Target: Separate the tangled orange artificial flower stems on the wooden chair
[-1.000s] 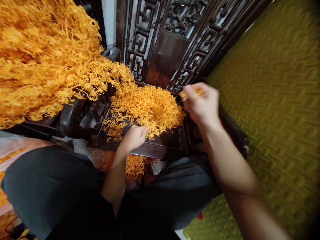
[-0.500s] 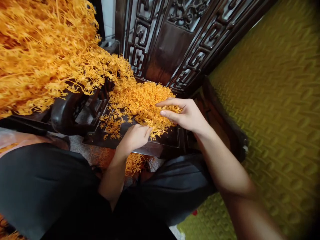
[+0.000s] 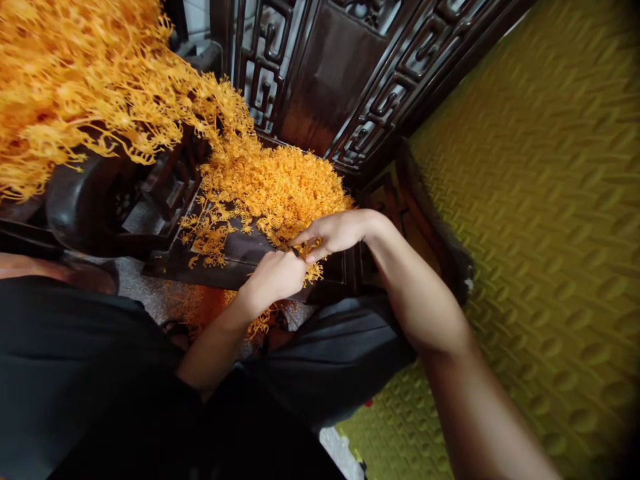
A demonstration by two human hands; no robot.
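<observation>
Left hand [image 3: 273, 277] closed at the front edge of the orange pile [image 3: 280, 190] on the dark bench [image 3: 240, 250], right hand [image 3: 335, 233] pinching a small piece just beside it, fingertips meeting, pile lying beyond both.

Right hand [image 3: 334, 233] down from raised, pinching position near carved panel [image 3: 320, 80] a second ago, through open-fingered reach over orange pile [image 3: 280, 190] half a second ago, now low at pile's near edge with fingertips meeting left hand [image 3: 273, 277] (touching or just beside, hard to tell). Left hand shifted slightly toward right hand, fingers now curled against it over loose strands at edge of dark wooden seat [image 3: 240, 250]. Whole view tilted a little, big orange mass [image 3: 75, 87] sitting higher and further left in frame.
</observation>
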